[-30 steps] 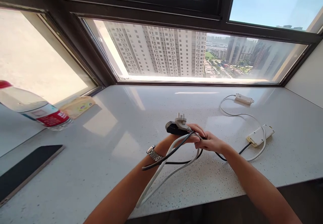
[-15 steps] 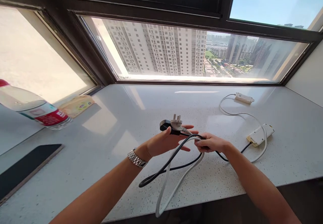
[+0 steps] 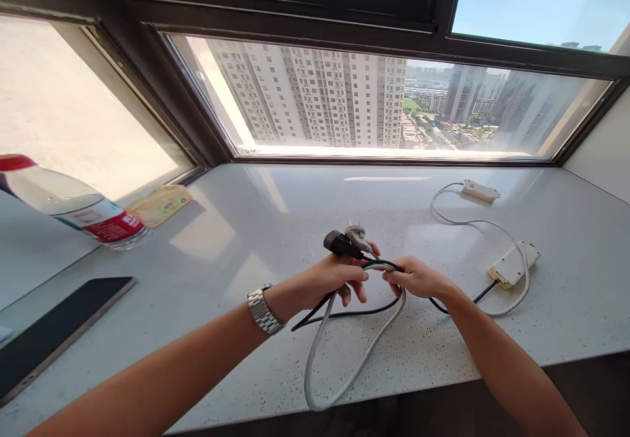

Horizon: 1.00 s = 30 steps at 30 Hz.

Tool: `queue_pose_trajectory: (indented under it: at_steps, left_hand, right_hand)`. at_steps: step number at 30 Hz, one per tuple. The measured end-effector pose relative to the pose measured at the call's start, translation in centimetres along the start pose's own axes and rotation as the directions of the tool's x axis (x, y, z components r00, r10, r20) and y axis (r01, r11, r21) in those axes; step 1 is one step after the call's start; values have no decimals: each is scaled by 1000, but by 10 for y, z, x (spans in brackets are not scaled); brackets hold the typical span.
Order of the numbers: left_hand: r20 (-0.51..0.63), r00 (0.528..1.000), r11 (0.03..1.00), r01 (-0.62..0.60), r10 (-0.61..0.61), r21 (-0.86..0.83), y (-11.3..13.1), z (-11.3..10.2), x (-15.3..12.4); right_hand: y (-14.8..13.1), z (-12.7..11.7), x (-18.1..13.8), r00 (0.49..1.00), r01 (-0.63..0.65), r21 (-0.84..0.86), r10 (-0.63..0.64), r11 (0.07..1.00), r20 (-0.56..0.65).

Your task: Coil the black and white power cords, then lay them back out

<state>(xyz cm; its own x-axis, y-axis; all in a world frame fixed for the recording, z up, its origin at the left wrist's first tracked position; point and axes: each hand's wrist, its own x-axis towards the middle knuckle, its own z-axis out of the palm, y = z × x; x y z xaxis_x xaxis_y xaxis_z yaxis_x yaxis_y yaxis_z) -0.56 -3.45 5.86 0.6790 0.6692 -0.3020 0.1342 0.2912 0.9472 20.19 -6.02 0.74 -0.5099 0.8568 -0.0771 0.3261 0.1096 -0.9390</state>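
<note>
A white power cord (image 3: 311,378) and a black power cord (image 3: 339,314) hang together in loops in front of me. My right hand (image 3: 413,276) pinches both cords where they bunch. Just left of it, my left hand (image 3: 335,279) has its fingers curled around the cords, thumb on top; the fingers partly hide the grip. Above that hand stick out a black plug (image 3: 339,243) and a grey-white plug (image 3: 356,235), side by side. To the right, the black cord runs to a white power strip (image 3: 514,265), and the white cord leads to a smaller white power strip (image 3: 481,191).
A speckled white counter (image 3: 236,365) lies under everything, its front edge close to me. At left are a clear bottle with a red label (image 3: 105,217), a soft yellowish pack (image 3: 160,205) and a dark phone-like slab (image 3: 59,332). Windows (image 3: 315,102) rise behind.
My left hand has gone from spread fingers to curled around the cords, turning palm-down. The plugs have shifted slightly right and tilted. The black loop has drawn in; the right hand keeps its pinch.
</note>
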Motion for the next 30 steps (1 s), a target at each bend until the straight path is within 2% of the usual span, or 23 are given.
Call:
queue_pose_trajectory:
  at_steps: [2, 5, 7, 10, 14, 17, 19, 20, 22, 24, 26, 28, 30]
  left_hand:
    - [-67, 997, 999, -29, 28, -16, -6, -3, 7]
    - [-165, 981, 994, -106, 106, 6, -15, -9, 18]
    - [-215, 951, 975, -217, 221, 43, -21, -12, 27]
    - [-215, 878, 902, -402, 428, 155, -30, -17, 38]
    - [-89, 811, 764, -500, 578, 409, -32, -16, 37]
    - [96, 735, 547, -579, 671, 605, -24, -14, 27]
    - [244, 695, 396, -623, 677, 674, -16, -14, 20]
    - [300, 696, 326, -615, 652, 718, -12, -13, 17]
    - [354, 751, 160, -515, 557, 842, -7, -12, 12]
    - [327, 827, -42, -347, 458, 937, -4, -10, 9]
    - [276, 874, -214, -204, 399, 955, -4, -7, 7]
    - [250, 891, -324, -125, 380, 938, -5, -6, 6]
    - [273, 889, -399, -114, 369, 910, -6, -6, 6]
  right_hand:
    - [4, 1, 2, 999, 32, 95, -32, 995, 6]
    - [8, 4, 6, 1000, -7, 424, -1, 906, 18]
    - [8, 6, 9, 999, -30, 566, 42, 824, -7]
    - [6, 6, 13, 992, -56, 639, 114, 767, -50]
    - [1, 4, 15, 981, -82, 672, 180, 736, -77]
    - [0, 2, 13, 978, -73, 676, 187, 733, -97]
    - [1, 2, 12, 978, -59, 673, 177, 737, -108]
    - [1, 1, 12, 979, -48, 673, 168, 739, -114]
    - [3, 0, 12, 981, -28, 671, 148, 741, -123]
    - [3, -1, 12, 982, -8, 665, 133, 747, -137]
    - [4, -1, 13, 980, 9, 645, 120, 764, -156]
    - [5, -1, 12, 978, 33, 626, 103, 779, -180]
    - [5, 0, 11, 978, 63, 611, 73, 789, -195]
